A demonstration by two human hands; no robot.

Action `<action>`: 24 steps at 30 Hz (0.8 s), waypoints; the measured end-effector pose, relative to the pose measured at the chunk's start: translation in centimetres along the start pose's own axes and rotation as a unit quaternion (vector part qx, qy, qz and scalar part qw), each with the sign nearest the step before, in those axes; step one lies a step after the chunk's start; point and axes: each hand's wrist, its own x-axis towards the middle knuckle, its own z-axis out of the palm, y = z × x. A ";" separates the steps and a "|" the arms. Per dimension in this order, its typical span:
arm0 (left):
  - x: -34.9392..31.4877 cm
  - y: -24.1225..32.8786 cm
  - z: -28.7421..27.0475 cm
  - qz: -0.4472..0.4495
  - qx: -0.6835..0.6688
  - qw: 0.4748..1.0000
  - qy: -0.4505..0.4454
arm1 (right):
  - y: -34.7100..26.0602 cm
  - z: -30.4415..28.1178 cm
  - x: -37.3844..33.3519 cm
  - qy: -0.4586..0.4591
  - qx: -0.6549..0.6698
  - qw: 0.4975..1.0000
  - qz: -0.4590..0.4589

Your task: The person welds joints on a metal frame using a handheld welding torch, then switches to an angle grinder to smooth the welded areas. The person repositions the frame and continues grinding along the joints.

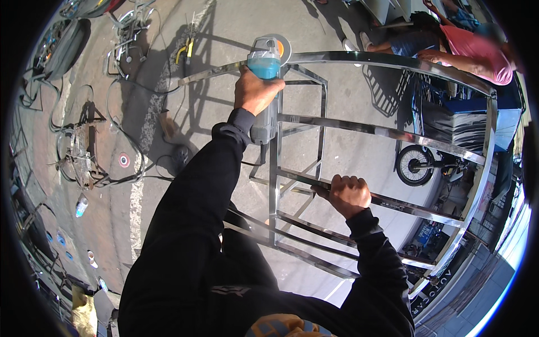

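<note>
From the head view, we saw the left hand (257, 94) gripping a teal-and-grey angle grinder (264, 67) over the left part of the shiny metal frame (387, 133), though we could not tell whether its disc (285, 49) touched the metal. We saw the right hand (349, 195) closed around a middle bar of that frame. Left of the frame we noticed a yellow-handled tool (189, 48), and beyond its far right corner, a person in a pink shirt (477, 53).
</note>
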 end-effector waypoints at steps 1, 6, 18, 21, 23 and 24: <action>-0.5 1.2 0.6 0.001 0.012 1.000 -0.005 | -0.1 -0.1 0.1 -0.024 0.003 1.000 0.003; -2.1 4.3 2.0 0.039 0.019 0.999 -0.016 | -0.1 -0.2 0.1 -0.009 0.004 1.000 0.004; -0.3 -0.5 -1.1 -0.011 0.041 0.999 0.027 | 0.5 0.4 -0.1 -0.006 0.005 1.000 -0.007; -1.0 1.4 0.6 0.017 0.052 0.999 0.006 | 0.4 0.5 -0.1 0.011 -0.005 1.000 -0.008; -1.3 2.4 1.2 0.019 0.066 0.998 0.000 | 0.4 0.6 -0.1 0.018 -0.006 1.000 -0.009; -1.5 2.7 1.4 0.025 0.069 0.997 -0.002 | 0.5 0.6 -0.1 0.018 -0.004 1.000 -0.010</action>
